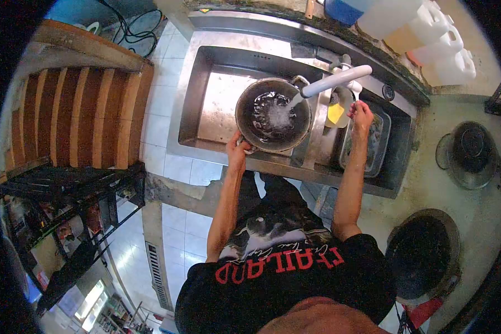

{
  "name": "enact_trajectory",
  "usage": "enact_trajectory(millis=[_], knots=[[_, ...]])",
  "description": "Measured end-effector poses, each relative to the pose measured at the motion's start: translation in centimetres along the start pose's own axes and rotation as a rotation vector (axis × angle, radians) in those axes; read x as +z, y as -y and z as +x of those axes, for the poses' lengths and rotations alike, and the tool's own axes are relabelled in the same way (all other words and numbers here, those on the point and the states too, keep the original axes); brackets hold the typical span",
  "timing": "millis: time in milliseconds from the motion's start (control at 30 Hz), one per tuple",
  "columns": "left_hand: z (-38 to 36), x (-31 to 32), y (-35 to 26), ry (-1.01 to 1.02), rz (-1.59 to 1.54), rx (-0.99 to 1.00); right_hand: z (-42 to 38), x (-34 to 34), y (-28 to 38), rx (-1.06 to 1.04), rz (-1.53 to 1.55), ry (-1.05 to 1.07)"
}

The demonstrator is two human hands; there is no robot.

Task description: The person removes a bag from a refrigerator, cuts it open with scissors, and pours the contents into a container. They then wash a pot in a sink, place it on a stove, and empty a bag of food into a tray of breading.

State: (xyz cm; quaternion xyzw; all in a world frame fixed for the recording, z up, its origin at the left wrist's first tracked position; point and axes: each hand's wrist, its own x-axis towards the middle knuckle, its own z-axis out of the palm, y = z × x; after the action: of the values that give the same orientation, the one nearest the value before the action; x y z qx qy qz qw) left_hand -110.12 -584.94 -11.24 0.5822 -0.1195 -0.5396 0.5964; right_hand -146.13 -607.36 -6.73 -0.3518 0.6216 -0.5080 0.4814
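Note:
A round metal pot (273,133) rests over the sink divider and left basin, with water running into it from a white spout (337,80). My left hand (239,149) is closed around the pot's near handle. At the faucet, my right hand (360,116) has its fingers closed on the white tap lever (356,95). Between the spout and the right basin sits a small container with a yellow sponge (335,113). Below my right hand, a rectangular tray (376,146) lies in the right basin.
White plastic jugs (448,47) and a blue container (342,10) stand behind the sink. Lidded and dark pans (473,147) are on the right. Wooden steps (86,118) and a black rack (72,206) are at the left.

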Motion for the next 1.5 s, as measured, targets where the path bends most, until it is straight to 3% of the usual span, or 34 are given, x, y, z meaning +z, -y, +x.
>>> enact_trajectory(millis=[533, 733, 933, 1033, 1133, 1233, 1367, 1400, 1500], knots=[[-0.5, 0.0, 0.1, 0.028, -0.087, 0.022, -0.1, 0.0, 0.1, 0.086, 0.003, -0.036], [-0.6, 0.0, -0.2, 0.015, -0.060, -0.066, -0.6, -0.1, 0.4, 0.106, 0.040, -0.005], [-0.5, 0.1, 0.4, 0.043, -0.062, 0.019, -0.3, -0.5, 0.0, 0.106, 0.053, 0.008], [-1.6, 1.0, -0.7, -0.027, -0.134, -0.007, 0.2, -0.6, 0.3, 0.075, 0.073, 0.049], [-2.0, 0.8, -0.6, -0.066, -0.157, -0.063, 0.1, 1.4, 4.0, -0.109, 0.150, 0.059], [-3.3, 0.1, -1.6, -0.012, -0.164, -0.050, 4.0, 2.2, 5.3, -0.161, 0.174, 0.137], [-5.8, -2.5, -3.0, -0.041, -0.236, -0.008, 2.7, 1.3, 5.5, 0.039, 0.318, 0.198], [-6.9, -2.8, -4.3, -0.061, -0.285, 0.012, 0.9, 1.4, 5.0, 0.008, 0.319, 0.294], [-10.1, -6.2, -5.4, -0.056, -0.330, 0.029, -4.6, 2.7, 1.2, 0.117, 0.341, 0.256]])
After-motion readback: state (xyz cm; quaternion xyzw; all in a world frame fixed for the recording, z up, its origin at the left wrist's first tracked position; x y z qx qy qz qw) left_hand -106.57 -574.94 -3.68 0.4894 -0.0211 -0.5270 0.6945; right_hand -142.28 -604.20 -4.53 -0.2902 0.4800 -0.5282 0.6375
